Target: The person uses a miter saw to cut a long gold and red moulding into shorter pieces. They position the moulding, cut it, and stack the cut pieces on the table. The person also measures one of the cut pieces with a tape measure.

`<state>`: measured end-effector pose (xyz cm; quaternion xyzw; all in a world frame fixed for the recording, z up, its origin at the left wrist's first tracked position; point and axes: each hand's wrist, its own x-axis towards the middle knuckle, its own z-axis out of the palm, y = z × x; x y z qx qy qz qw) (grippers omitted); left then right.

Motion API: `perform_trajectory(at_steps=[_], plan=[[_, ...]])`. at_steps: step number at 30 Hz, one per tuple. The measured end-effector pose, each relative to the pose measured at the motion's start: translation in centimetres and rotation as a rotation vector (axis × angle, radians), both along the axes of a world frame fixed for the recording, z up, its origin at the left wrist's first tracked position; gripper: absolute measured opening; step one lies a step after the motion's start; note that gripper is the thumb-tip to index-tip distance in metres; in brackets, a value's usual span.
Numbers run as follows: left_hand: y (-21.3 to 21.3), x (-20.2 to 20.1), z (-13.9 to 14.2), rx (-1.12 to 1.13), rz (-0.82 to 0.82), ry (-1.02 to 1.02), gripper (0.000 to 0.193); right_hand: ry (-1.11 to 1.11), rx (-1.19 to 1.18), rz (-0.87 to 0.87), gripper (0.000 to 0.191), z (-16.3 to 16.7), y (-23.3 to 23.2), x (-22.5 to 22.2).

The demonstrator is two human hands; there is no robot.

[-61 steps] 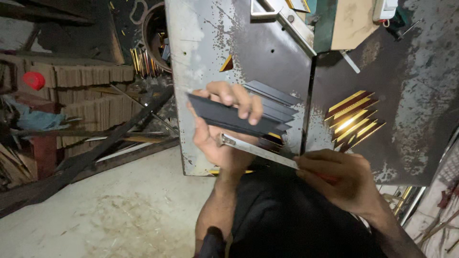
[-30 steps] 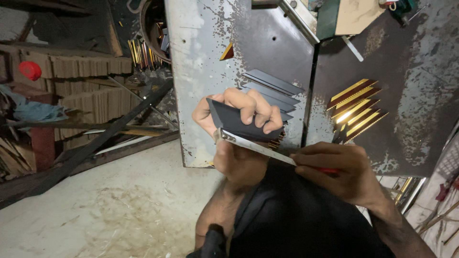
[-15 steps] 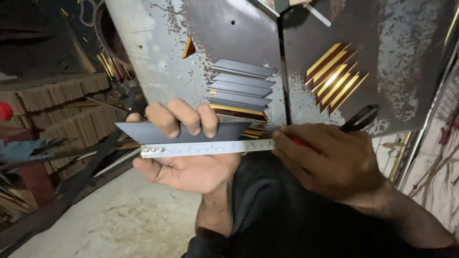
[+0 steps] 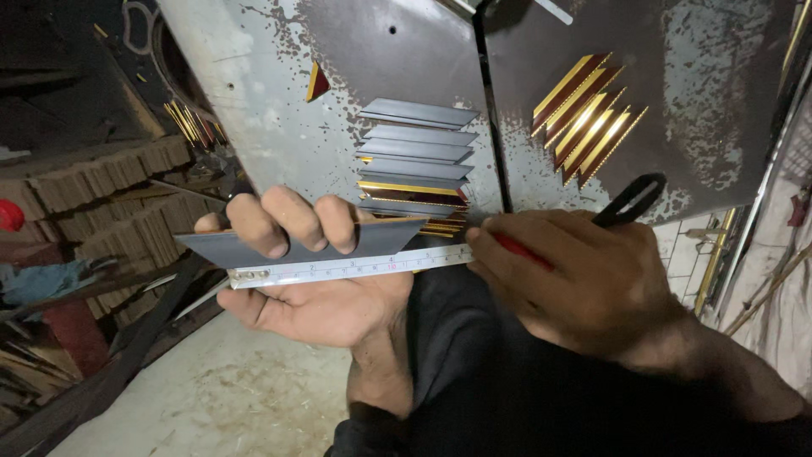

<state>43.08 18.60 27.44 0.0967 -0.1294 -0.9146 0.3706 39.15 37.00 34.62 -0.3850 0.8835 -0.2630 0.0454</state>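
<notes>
**Steel rule laid along a dark strip**

Head view: left hand curls 3 fingers over a dark metal strip, pressing the steel rule beneath. Right hand closes on a red-and-black pen; its tip is hidden.

Ahead, two rusted grey metal sheets, split by a dark seam. Stack of dark grey strips on the left one; gold-and-red strips fanned on the right. Far left, stacked wooden slats and a red cap. Below, pale concrete floor.
</notes>
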Motion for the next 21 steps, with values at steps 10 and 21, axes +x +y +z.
perform_trajectory(at_steps=[10, 21], plan=[[-0.6, 0.0, -0.4, -0.090, -0.111, 0.137, 0.037, -0.053, 0.005, -0.006, 0.031, 1.0, 0.1, -0.1], [0.5, -0.9, -0.5, -0.129, -0.063, 0.069, 0.041, -0.057, -0.017, -0.052, 0.027, -0.2, -0.6, -0.7]])
